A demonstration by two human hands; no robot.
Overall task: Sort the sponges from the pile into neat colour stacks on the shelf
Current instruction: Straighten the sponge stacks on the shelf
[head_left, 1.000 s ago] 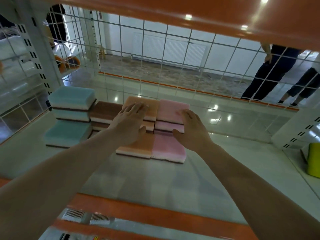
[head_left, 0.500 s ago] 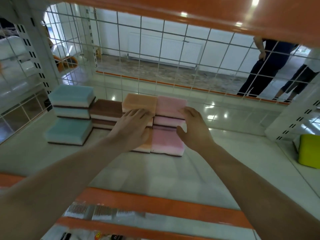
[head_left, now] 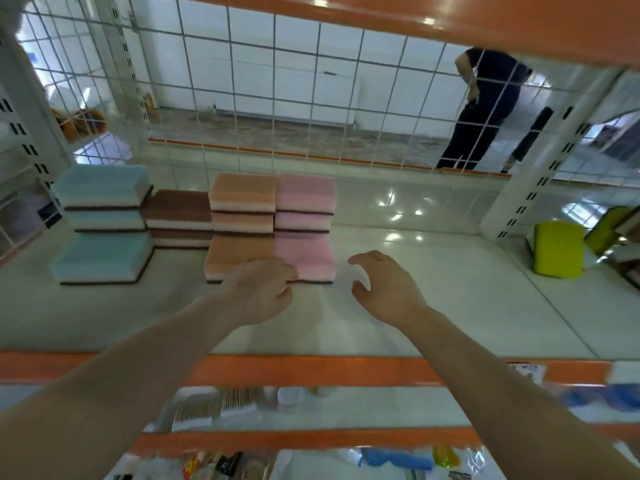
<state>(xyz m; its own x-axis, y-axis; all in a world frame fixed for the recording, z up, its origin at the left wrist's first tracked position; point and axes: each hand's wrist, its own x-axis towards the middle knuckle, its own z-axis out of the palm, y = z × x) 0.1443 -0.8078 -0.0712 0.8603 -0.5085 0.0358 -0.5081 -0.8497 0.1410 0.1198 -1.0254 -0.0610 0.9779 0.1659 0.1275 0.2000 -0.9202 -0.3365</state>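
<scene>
Sponges stand in colour groups on the white shelf (head_left: 433, 289). At the left are the blue sponges (head_left: 104, 220), two stacked behind and one lying in front. A low brown stack (head_left: 178, 216) comes after them, then the orange sponges (head_left: 242, 206) and the pink sponges (head_left: 304, 202), each a stack with one more sponge in front. My left hand (head_left: 263, 289) hovers loosely curled at the front edge of the front orange and pink sponges, holding nothing. My right hand (head_left: 384, 285) is open just right of the pink sponges, also with nothing in it.
A yellow-green sponge (head_left: 559, 249) stands at the shelf's right end by the white upright (head_left: 533, 188). A wire grid (head_left: 298, 98) closes the back. An orange shelf edge (head_left: 311, 368) runs in front, with packaged goods below. A person in dark clothes (head_left: 485, 109) stands beyond the grid.
Both hands have drawn back off the orange and pink stacks towards me and now hover in front of them. The view has shifted back and down.
</scene>
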